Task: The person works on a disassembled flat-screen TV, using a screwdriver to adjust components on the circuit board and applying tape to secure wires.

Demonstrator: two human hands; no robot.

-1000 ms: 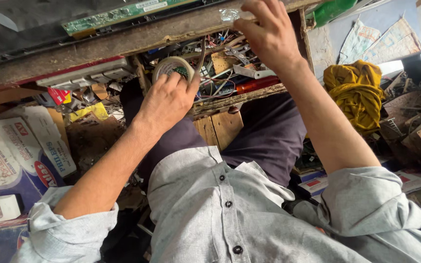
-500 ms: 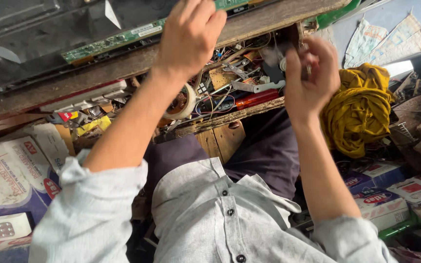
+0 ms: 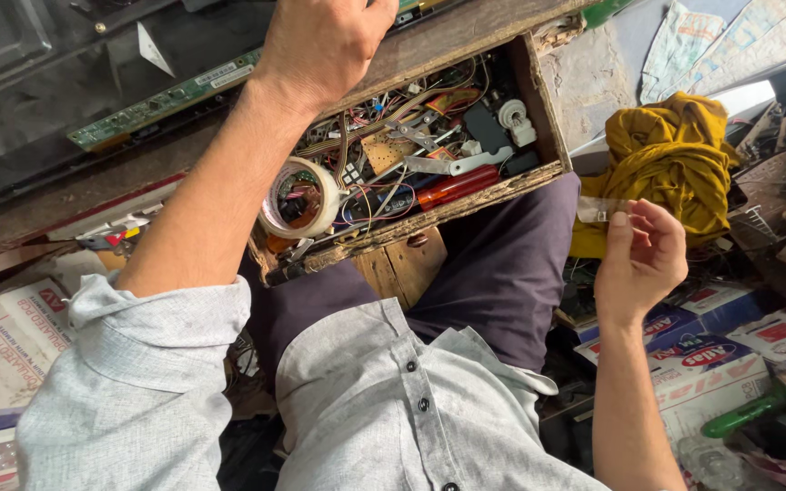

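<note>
Head view: the right hand point(image 3: 640, 259), at 3 o'clock, pinches a short strip of clear tape point(image 3: 600, 210) between thumb and fingertips, already torn free. The tape roll point(image 3: 300, 198) lies in the wooden drawer point(image 3: 539, 100) near centre. The left hand point(image 3: 325, 41), at 12 o'clock, rests fingers curled on the surface edge point(image 3: 466, 32); the strip is not yet stuck anywhere.

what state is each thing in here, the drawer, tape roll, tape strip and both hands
open wooden drawer: pulled out, crammed with parts
clear tape roll: lying in drawer, untouched
clear tape strip: pinched, hanging free
right hand: closed on the strip
left hand: resting on bench edge, holding nothing visible
</note>
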